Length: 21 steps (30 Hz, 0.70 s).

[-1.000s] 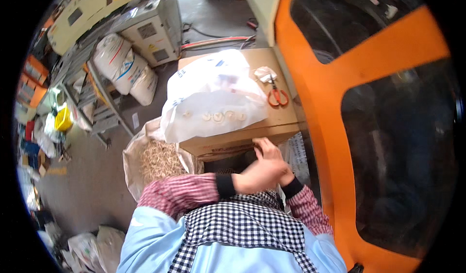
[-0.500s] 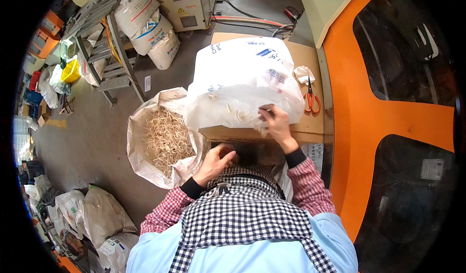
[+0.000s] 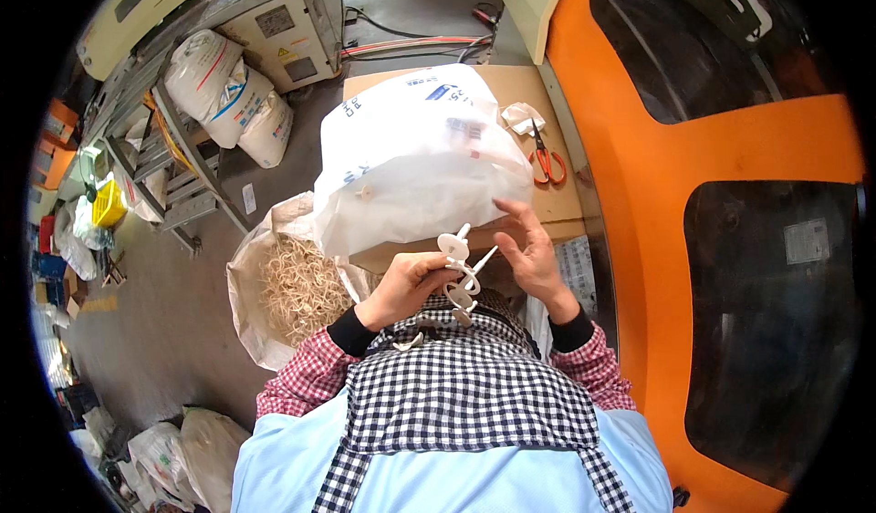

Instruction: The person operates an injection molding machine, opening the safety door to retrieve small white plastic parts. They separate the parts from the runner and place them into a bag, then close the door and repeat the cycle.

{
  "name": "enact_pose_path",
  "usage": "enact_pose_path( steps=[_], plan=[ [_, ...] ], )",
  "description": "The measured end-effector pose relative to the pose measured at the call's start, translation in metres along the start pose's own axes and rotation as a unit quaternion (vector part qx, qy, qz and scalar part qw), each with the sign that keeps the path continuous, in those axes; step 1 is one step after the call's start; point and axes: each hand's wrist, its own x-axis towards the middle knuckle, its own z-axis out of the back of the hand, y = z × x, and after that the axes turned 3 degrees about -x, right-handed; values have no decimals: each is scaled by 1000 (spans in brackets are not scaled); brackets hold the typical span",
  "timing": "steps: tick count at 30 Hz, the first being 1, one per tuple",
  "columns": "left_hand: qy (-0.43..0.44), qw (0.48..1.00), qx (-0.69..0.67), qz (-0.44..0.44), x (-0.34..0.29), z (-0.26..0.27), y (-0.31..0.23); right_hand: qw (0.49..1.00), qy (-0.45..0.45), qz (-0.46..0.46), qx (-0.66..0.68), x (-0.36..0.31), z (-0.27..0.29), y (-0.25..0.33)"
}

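Holding a white disc-and-stem piece (image 3: 453, 246) in left fingers (image 3: 424, 263) — with parted right fingers (image 3: 523, 217) near, toward three o'clock, and orange-handled scissors (image 3: 542, 154) at two o'clock.

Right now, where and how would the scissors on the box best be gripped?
Probably by the orange loops, with the open right hand coming from the person's near side: the scissors lie with both loops toward the person, while the dark blades point away.
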Motion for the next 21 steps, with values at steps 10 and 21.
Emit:
enact_pose_path(
  steps=[10, 21],
  plan=[
    [-50, 977, 143, -152, 15, -10, -1, 979, 108, 174, -16, 2, 10, 58],
    [45, 998, 28, 28, 23, -7, 13, 993, 73, 96, 7, 22, 9, 25]
  ],
)
